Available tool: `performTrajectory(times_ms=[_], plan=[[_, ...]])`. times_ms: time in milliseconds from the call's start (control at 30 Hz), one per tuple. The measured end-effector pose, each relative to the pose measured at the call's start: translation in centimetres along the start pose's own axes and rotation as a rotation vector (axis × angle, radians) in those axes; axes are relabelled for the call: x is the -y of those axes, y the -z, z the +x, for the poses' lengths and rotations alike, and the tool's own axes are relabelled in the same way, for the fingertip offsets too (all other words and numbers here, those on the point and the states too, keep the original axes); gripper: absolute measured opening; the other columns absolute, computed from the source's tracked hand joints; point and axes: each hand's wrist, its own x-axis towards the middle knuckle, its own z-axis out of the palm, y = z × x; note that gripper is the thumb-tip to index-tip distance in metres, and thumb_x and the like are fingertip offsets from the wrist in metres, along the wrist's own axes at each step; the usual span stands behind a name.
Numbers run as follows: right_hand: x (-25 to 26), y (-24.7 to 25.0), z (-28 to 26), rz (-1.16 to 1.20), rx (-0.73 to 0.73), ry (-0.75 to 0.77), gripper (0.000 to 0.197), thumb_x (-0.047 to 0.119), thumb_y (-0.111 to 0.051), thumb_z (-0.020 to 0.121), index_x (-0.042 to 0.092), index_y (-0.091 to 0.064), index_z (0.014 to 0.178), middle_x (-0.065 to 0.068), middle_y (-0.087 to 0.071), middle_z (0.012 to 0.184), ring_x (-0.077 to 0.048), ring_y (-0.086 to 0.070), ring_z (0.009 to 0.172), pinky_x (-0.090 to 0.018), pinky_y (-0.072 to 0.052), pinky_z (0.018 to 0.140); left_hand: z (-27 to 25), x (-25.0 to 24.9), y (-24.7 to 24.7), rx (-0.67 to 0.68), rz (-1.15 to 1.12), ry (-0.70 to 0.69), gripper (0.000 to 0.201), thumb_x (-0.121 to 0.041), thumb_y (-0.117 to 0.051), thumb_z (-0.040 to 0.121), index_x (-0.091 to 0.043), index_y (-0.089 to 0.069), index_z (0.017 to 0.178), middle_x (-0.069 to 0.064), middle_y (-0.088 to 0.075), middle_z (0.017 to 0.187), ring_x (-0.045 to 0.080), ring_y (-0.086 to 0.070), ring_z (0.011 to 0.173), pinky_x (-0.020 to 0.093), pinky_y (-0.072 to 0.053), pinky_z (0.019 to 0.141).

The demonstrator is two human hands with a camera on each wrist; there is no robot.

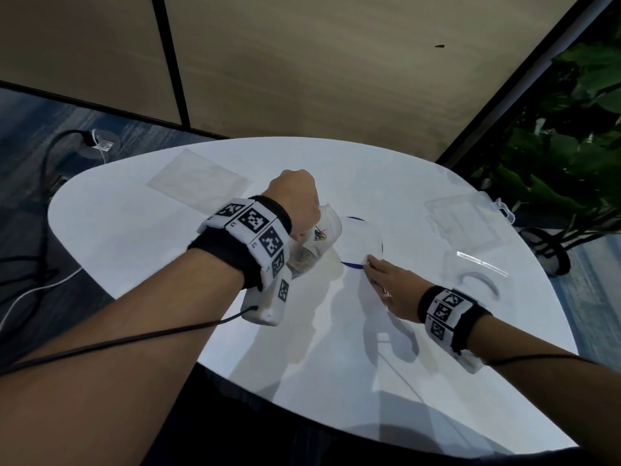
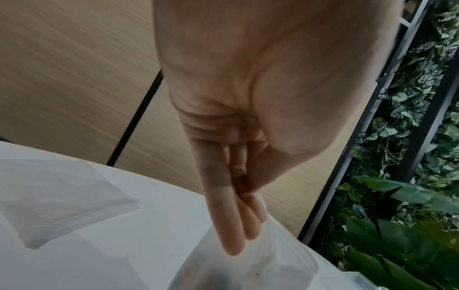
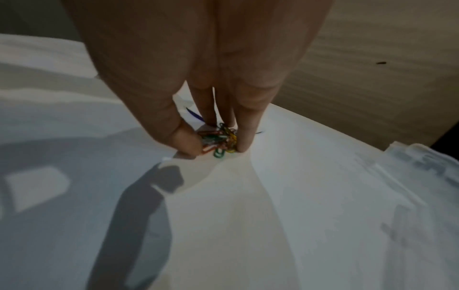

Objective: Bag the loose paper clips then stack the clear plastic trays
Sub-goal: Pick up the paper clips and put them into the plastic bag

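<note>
My left hand point(image 1: 302, 213) holds a clear plastic bag point(image 1: 324, 245) up off the white table point(image 1: 134, 237); coloured paper clips point(image 1: 321, 235) show inside it. In the left wrist view the left hand point(image 2: 244, 221) pinches the bag's rim point(image 2: 268, 261). My right hand point(image 1: 376, 277) reaches down to the table just right of the bag. In the right wrist view the right hand point(image 3: 214, 146), thumb against fingers, pinches a small heap of coloured clips point(image 3: 221, 140) on the tabletop. A clear plastic tray point(image 1: 463, 227) lies at the right, and another clear piece point(image 1: 480, 267) nearer me.
A flat clear sheet or bag point(image 1: 198, 179) lies at the back left of the table. A thin blue ring point(image 1: 356, 219) is drawn under the hands. Green plants point(image 1: 571, 146) stand past the right edge. Cables and a floor socket point(image 1: 97, 142) lie at the left.
</note>
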Motion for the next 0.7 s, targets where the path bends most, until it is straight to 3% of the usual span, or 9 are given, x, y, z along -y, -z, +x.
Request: performTrajectory(times_ms=[67, 133, 233, 300, 400, 533, 633, 700], plan=[[-0.5, -0.4, -0.7, -0.062, -0.037, 0.079, 0.042, -0.004, -0.057, 0.085, -0.002, -0.056, 0.127, -0.018, -0.041, 0.147, -0.033, -0.052, 0.127, -0.04, -0.047, 0.101, 0.0, -0.1, 0.0, 0.007, 0.003, 0.006, 0.033, 0.008, -0.047, 0.086, 0.003, -0.071, 0.109, 0.021, -0.075, 0.09, 0.038, -0.075, 0.085, 0.045, -0.063, 0.081], [-0.6, -0.9, -0.9, -0.097, -0.099, 0.094, 0.029, -0.005, -0.06, 0.084, 0.0, -0.065, 0.113, -0.016, -0.056, 0.135, -0.033, -0.066, 0.102, -0.039, -0.056, 0.082, 0.0, -0.3, -0.1, 0.013, 0.002, 0.012, 0.034, 0.009, -0.047, 0.086, 0.004, -0.071, 0.109, 0.022, -0.076, 0.088, 0.037, -0.076, 0.084, 0.044, -0.064, 0.08], [-0.5, -1.2, -0.8, -0.132, -0.165, 0.132, 0.016, -0.005, -0.065, 0.08, 0.003, -0.07, 0.092, -0.011, -0.068, 0.109, -0.031, -0.069, 0.077, -0.035, -0.057, 0.063, -0.2, -0.5, -0.2, 0.018, -0.008, 0.018, 0.035, 0.009, -0.045, 0.087, 0.004, -0.072, 0.108, 0.022, -0.076, 0.085, 0.035, -0.077, 0.08, 0.044, -0.064, 0.078], [-0.3, -0.9, -0.4, -0.136, -0.145, 0.108, 0.017, -0.005, -0.058, 0.082, 0.006, -0.07, 0.085, -0.006, -0.068, 0.102, -0.029, -0.067, 0.08, -0.034, -0.054, 0.067, -0.3, -0.4, -0.1, 0.019, -0.023, 0.021, 0.035, 0.009, -0.043, 0.088, 0.004, -0.072, 0.107, 0.022, -0.076, 0.084, 0.035, -0.078, 0.078, 0.043, -0.065, 0.078], [0.1, 0.0, 0.3, -0.134, -0.096, -0.022, 0.021, 0.005, -0.054, 0.089, 0.007, -0.074, 0.092, -0.005, -0.067, 0.106, -0.028, -0.065, 0.094, -0.036, -0.052, 0.081, -0.3, -0.4, -0.1, 0.009, -0.043, 0.026, 0.035, 0.008, -0.043, 0.089, 0.004, -0.073, 0.107, 0.023, -0.076, 0.083, 0.035, -0.078, 0.079, 0.044, -0.065, 0.077], [0.0, 1.1, 1.9, 0.023, -0.123, -0.262, 0.016, 0.013, -0.063, 0.08, 0.018, -0.078, 0.081, -0.002, -0.073, 0.086, -0.023, -0.067, 0.085, -0.03, -0.055, 0.075, -0.2, -0.3, -0.1, 0.004, -0.054, 0.027, 0.033, 0.006, -0.043, 0.091, 0.0, -0.072, 0.107, 0.023, -0.075, 0.084, 0.036, -0.077, 0.079, 0.045, -0.065, 0.077], [-0.4, 2.4, 2.5, 0.314, -0.16, -0.476, 0.011, 0.011, -0.075, 0.071, 0.018, -0.081, 0.077, 0.0, -0.074, 0.073, -0.016, -0.069, 0.076, -0.022, -0.056, 0.073, -0.2, -0.3, -0.2, 0.004, -0.06, 0.025, 0.032, 0.004, -0.044, 0.092, -0.001, -0.071, 0.108, 0.023, -0.075, 0.086, 0.037, -0.077, 0.079, 0.046, -0.064, 0.077], [-0.8, 3.3, 2.4, 0.666, -0.189, -0.606, 0.008, 0.007, -0.08, 0.07, 0.01, -0.08, 0.078, -0.007, -0.076, 0.073, -0.019, -0.073, 0.073, -0.026, -0.059, 0.074, -0.2, -0.3, -0.2, 0.006, -0.063, 0.023, 0.031, 0.004, -0.044, 0.092, -0.001, -0.071, 0.108, 0.023, -0.075, 0.086, 0.038, -0.077, 0.08, 0.046, -0.064, 0.076]])
